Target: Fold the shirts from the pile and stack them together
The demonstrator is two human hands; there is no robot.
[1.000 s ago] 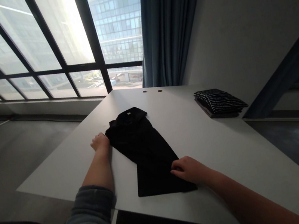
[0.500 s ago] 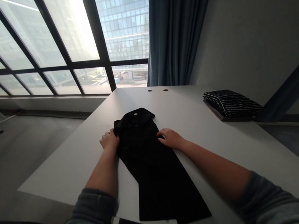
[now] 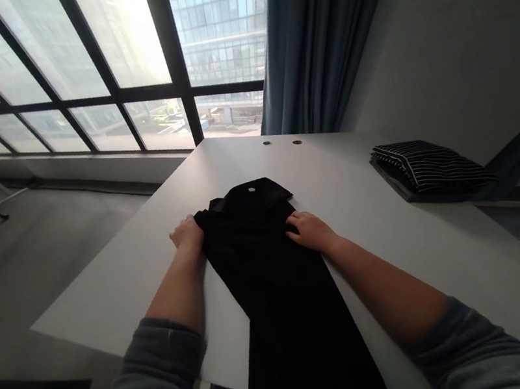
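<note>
At the far left, tall dark-framed windows [image 3: 75,85] throw strong backlight across the flat white surface [image 3: 121,288], so the cloth shows almost no detail. The left hand [image 3: 188,233] rests at the left edge of the long black folded garment [image 3: 274,284], near its collar end; its grip looks loosely curled against the fabric edge, though whether it pinches any cloth cannot be told. The garment lies in a narrow strip running from the middle of the surface toward the person, its near end hanging past the surface's front edge. The right hand [image 3: 309,231] lies on the garment's right edge, fingers spread flat and pressing down, holding nothing closed.

The overhanging end seems the main risk: its weight could drag the strip off if both hands lift at once. Pulling from the collar with one hand alone may skew the folds, and the smooth surface offers little friction. Further right, a folded black-and-white striped cloth [image 3: 428,168] sits well apart near the dark blue curtain [image 3: 314,35], unlikely to interfere.
</note>
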